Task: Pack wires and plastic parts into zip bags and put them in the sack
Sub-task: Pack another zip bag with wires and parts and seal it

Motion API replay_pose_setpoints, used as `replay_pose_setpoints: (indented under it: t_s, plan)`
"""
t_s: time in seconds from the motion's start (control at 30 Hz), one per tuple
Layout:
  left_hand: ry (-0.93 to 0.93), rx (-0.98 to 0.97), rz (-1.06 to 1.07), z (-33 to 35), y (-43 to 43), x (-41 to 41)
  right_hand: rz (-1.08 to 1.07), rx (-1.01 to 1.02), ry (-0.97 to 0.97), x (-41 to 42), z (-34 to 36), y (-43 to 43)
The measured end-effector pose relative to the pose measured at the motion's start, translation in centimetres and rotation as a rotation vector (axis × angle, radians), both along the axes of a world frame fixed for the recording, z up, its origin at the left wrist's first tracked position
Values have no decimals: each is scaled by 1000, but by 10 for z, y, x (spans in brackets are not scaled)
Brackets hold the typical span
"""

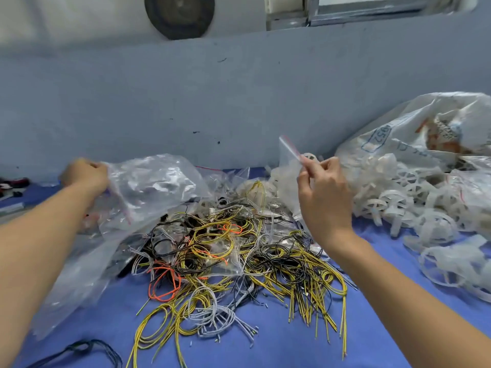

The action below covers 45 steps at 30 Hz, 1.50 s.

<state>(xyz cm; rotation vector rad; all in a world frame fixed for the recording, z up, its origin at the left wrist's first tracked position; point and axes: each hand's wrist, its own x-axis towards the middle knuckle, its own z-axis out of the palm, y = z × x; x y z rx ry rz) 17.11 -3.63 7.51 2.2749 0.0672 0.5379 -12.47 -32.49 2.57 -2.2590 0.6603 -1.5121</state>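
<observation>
Left hand (85,176): raised at the far left of the desk (265,346). Grip closed, with the fingers curled round the gathered top of a bundle of clear bags (148,187). The bundle hangs from the fist and trails down to the desk along the left forearm.

Right hand (324,192): raised right of centre. Grip closed in a pinch, with fingertips and thumb on the red-striped top edge of a zip bag (287,160). The bag is held clear of the desk, above the far right side of the wire pile. Its contents cannot be told.

Wires (239,251): a loose tangled heap of yellow, black, grey and orange lies on the blue desk between the two forearms. A few clear bags lie among the strands.

Plastic parts (398,205): white wheel-shaped rings are piled on the right of the desk, just beside the right hand.

Sack (414,134): white and printed, it lies at the far right against the wall (239,102), touching the pile of rings.
</observation>
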Motion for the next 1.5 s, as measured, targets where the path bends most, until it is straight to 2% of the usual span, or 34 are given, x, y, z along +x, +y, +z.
replay_pose_setpoints:
  t_s: [0.1, 0.2, 0.27, 0.37, 0.4, 0.47, 0.57, 0.67, 0.77, 0.83, 0.9, 1.0, 1.1, 1.4, 1.5]
  plan:
    - [114, -107, 165, -29, 44, 21, 39, -2, 90, 13, -22, 18]
    - [106, -155, 120, -55, 28, -4, 106, 3, 208, 23, -53, 43]
    - [54, -172, -169, -73, -8, -48, 144, 8, 276, 29, -74, 60]
    - [266, -247, -792, -114, -61, -124, 177, 34, 350, 37, -100, 76]
    - [345, -280, -916, -129, -73, -142, 178, 44, 380, 40, -108, 79]
    - [478, -372, -1017, -154, -91, -165, 185, 59, 449, 43, -123, 82]
    - [575, -509, -1022, -176, -105, -177, 243, 57, 520, 43, -141, 83]
    - [551, -539, -1021, -182, -107, -173, 307, 8, 544, 42, -147, 77]
    - [525, -568, -1013, -180, -107, -167, 389, 13, 479, 39, -143, 73]
    - [546, -633, -1006, -178, -107, -164, 447, 55, 468, 40, -140, 71]
    - [552, -678, -1009, -175, -108, -162, 514, 195, 445, 43, -136, 70]
    - [495, -640, -1032, -170, -110, -162, 568, 390, 353, 47, -127, 66]
    - [424, -581, -1070, -168, -112, -165, 563, 464, 315, 45, -122, 62]
    - [381, -541, -1172, -158, -114, -172, 492, 270, 281, 23, -120, 64]
    - [385, -516, -1201, -156, -115, -173, 523, 312, 281, 17, -120, 62]
